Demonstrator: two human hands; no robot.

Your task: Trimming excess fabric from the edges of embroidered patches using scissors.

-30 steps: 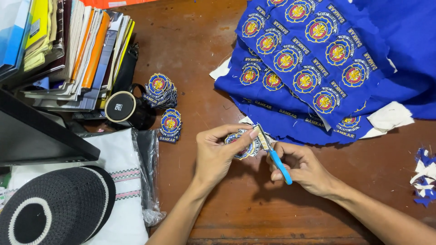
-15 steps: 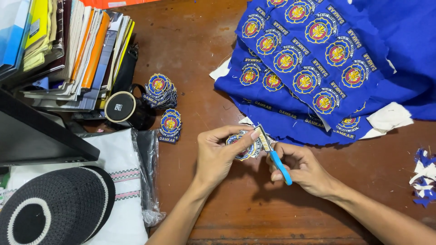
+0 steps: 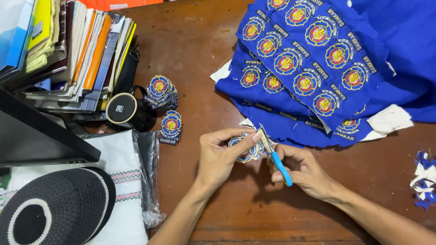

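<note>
My left hand (image 3: 220, 156) pinches a round embroidered patch (image 3: 247, 150) with blue, yellow and red stitching, above the wooden table (image 3: 200, 68). My right hand (image 3: 304, 170) grips small scissors with blue handles (image 3: 276, 158); their blades point up at the patch's right edge. Just beyond the hands lies a large blue cloth (image 3: 327, 59) covered with several uncut round patches of the same kind.
Two piles of cut patches (image 3: 164, 106) lie left of the hands, beside a black cup (image 3: 127, 111). Stacked books (image 3: 77, 50) fill the far left. A black knitted cap (image 3: 56, 208) rests on bagged white cloth (image 3: 122, 181). Blue and white scraps (image 3: 424, 179) lie at the right edge.
</note>
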